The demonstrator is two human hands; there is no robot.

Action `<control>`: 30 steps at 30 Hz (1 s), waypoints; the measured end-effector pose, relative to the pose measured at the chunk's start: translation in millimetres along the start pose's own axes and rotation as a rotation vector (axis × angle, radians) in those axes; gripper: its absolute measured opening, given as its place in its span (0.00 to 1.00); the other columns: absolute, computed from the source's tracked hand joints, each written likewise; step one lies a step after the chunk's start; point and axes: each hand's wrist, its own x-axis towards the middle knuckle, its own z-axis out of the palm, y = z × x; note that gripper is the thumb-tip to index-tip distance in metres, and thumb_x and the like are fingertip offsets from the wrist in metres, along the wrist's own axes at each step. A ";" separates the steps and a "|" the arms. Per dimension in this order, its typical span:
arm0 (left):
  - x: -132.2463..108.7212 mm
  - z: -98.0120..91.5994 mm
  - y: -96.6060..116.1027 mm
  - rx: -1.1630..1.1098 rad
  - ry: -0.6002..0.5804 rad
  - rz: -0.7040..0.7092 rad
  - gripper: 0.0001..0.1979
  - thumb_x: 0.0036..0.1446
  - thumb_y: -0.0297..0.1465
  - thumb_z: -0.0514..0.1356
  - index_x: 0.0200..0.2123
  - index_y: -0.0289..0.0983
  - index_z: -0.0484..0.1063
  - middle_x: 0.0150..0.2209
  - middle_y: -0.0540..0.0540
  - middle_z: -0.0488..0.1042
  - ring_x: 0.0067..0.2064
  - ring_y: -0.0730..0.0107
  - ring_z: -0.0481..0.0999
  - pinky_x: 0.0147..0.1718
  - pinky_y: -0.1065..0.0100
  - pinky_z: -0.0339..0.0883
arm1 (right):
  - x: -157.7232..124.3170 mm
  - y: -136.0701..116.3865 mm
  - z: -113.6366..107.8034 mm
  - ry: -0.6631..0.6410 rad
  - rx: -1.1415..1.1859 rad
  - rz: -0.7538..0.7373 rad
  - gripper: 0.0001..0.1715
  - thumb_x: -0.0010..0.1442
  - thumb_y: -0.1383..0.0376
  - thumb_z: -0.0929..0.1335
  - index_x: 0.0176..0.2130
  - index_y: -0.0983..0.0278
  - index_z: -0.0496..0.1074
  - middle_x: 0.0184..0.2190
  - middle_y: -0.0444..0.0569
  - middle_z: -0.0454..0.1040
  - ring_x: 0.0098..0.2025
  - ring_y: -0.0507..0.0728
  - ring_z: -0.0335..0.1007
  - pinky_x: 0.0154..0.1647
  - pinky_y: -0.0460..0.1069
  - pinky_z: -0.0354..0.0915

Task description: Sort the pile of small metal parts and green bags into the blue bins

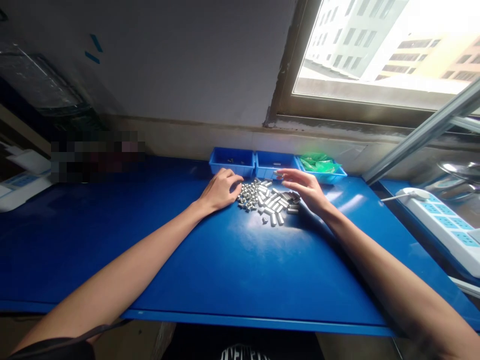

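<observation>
Head view: the left hand [223, 189] rests on the worktop [232, 270], fingers loosely curled against the left side of a heap of short metal pieces [248, 195]; from where I stand I cannot tell whether it grips one. Facing it, the right hand [304, 186] is raised over the right side of the spread, half open, thumb and fingers a little apart; something bright shows at a fingertip, but I cannot tell if it is a held piece. Between the two hands lie longer metal bars [276, 203], touching the short pieces, a few straying toward the near edge.

Beyond, along the far edge, stand three blue bins: the left bin [248, 170] has a few small dark bits [231, 161], the middle bin [264, 173] shows one pale piece [276, 164], and the right bin [330, 178] carries green bags [318, 164]. With nearly all the metal loose on the worktop, I judge the handling to be early: short pieces mostly lie left, bars right, but the two groups meet in the middle, and much is left.
</observation>
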 end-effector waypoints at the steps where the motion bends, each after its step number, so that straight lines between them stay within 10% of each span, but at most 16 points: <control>1: -0.2 0.5 -0.5 -0.001 0.001 -0.003 0.15 0.66 0.34 0.59 0.49 0.38 0.83 0.45 0.39 0.80 0.49 0.51 0.76 0.53 0.52 0.74 | 1.6 1.8 0.4 0.015 0.027 -0.009 0.27 0.59 0.56 0.76 0.57 0.55 0.80 0.55 0.50 0.82 0.55 0.63 0.78 0.58 0.59 0.73; 6: 0.6 3.0 -5.2 -0.046 0.014 0.011 0.13 0.66 0.33 0.60 0.46 0.37 0.83 0.43 0.39 0.81 0.48 0.52 0.79 0.52 0.54 0.74 | 5.5 6.3 -1.1 0.031 0.028 0.029 0.42 0.59 0.54 0.77 0.69 0.52 0.69 0.66 0.53 0.74 0.58 0.64 0.77 0.64 0.64 0.70; 14: 1.9 0.6 -7.2 -0.175 0.041 -0.015 0.11 0.65 0.32 0.63 0.47 0.38 0.83 0.45 0.41 0.84 0.43 0.58 0.82 0.46 0.59 0.77 | -2.0 12.2 1.9 0.140 -0.160 -0.021 0.20 0.62 0.53 0.75 0.49 0.60 0.81 0.45 0.53 0.85 0.49 0.64 0.82 0.53 0.59 0.75; 30: 1.3 -2.6 -0.1 -0.374 0.232 -0.100 0.08 0.61 0.33 0.70 0.42 0.37 0.85 0.41 0.45 0.87 0.40 0.59 0.87 0.46 0.61 0.82 | 0.4 24.1 2.5 0.099 -0.211 0.056 0.15 0.61 0.54 0.74 0.42 0.61 0.83 0.43 0.51 0.86 0.46 0.63 0.83 0.50 0.56 0.76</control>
